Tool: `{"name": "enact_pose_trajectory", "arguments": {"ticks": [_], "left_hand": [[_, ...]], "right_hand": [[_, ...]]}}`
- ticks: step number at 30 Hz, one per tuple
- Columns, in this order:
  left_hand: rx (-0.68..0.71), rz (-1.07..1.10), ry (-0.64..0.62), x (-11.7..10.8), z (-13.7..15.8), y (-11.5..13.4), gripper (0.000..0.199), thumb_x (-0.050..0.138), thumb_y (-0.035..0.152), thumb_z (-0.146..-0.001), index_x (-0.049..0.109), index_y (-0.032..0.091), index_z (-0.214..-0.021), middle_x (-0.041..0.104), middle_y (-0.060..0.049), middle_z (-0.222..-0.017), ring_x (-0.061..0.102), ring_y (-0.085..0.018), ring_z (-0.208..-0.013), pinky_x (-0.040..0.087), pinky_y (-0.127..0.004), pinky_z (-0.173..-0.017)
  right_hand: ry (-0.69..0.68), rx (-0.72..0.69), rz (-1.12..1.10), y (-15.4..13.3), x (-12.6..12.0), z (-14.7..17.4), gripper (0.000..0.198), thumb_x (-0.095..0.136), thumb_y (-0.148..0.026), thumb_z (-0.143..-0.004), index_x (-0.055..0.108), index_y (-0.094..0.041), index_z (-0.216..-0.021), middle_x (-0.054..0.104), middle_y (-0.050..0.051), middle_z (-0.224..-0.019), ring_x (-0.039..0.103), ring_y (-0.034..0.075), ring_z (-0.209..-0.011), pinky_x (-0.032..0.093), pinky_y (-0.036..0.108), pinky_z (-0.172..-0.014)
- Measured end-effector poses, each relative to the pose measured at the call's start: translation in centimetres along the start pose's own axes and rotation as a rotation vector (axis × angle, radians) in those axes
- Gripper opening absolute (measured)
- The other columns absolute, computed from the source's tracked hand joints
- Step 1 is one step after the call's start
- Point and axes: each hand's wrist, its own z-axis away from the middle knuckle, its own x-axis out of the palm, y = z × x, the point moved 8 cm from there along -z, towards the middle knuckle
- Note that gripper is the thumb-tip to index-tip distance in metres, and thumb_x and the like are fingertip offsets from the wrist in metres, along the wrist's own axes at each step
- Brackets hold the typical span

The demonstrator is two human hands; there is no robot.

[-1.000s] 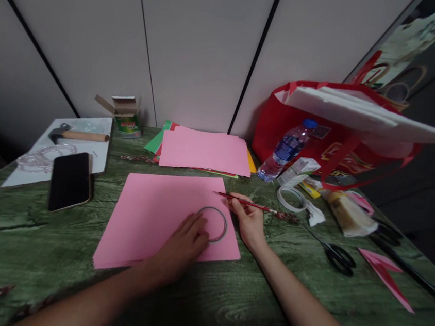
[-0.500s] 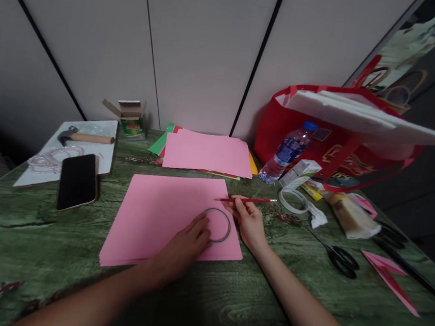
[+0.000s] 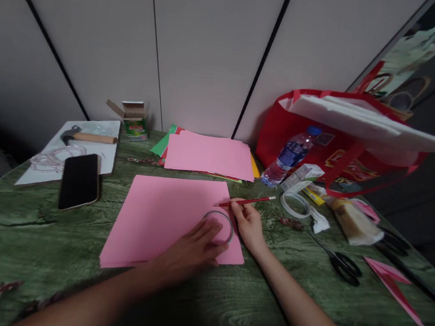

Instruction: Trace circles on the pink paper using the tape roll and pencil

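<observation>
On a stack of pink paper lies a thin grey ring, near the sheet's right edge. My left hand stretches over it from the lower left, fingers extended and partly covering the ring; whether they press on it I cannot tell. A red pencil is pinched in my right hand, just right of the ring. Its tip points left over the paper, above the ring, and its eraser end points right.
Behind lie more coloured sheets. To the right are a water bottle, a roll of tape, scissors, folded pink paper and a red bag. A phone and hammer are left.
My left hand has slid right, from the ring's left edge to across its middle, with fingers more spread. The pencil has tilted, its eraser end higher. The view has shifted slightly.
</observation>
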Motion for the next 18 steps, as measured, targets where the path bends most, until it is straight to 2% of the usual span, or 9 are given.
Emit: {"name": "enact_pose_trajectory", "arguments": {"ticks": [4,10,18], "left_hand": [[0.041,-0.029,-0.037,0.5,0.1,0.2,0.048,0.052,0.041,-0.088,0.044,0.019,-0.129,0.045,-0.016,-0.135,0.029,-0.034,-0.134,0.032,-0.052,-0.107],[0.073,-0.064,-0.062,1.0,0.2,0.2,0.048,0.044,0.042,-0.091,0.040,0.018,-0.133,0.048,-0.012,-0.134,0.028,-0.029,-0.135,0.027,-0.048,-0.110],[0.064,-0.069,-0.022,1.2,0.3,0.1,0.046,0.043,0.039,-0.093,0.040,0.020,-0.134,0.049,-0.009,-0.135,0.030,-0.028,-0.134,0.026,-0.048,-0.110]], "right_hand": [[-0.032,-0.048,0.058,-0.5,0.5,0.1,0.026,0.056,-0.043,-0.079,0.057,-0.019,-0.089,0.070,0.004,-0.078,0.067,0.021,-0.075,0.052,0.034,-0.072],[-0.054,-0.093,0.233,-1.2,0.8,-0.1,0.023,0.050,-0.038,-0.083,0.055,-0.019,-0.095,0.067,0.003,-0.074,0.064,0.019,-0.069,0.050,0.032,-0.068],[-0.253,-0.169,0.368,-1.4,4.3,-1.5,0.023,0.044,-0.037,-0.087,0.057,-0.019,-0.087,0.064,0.003,-0.072,0.060,0.017,-0.068,0.047,0.028,-0.065]]}}
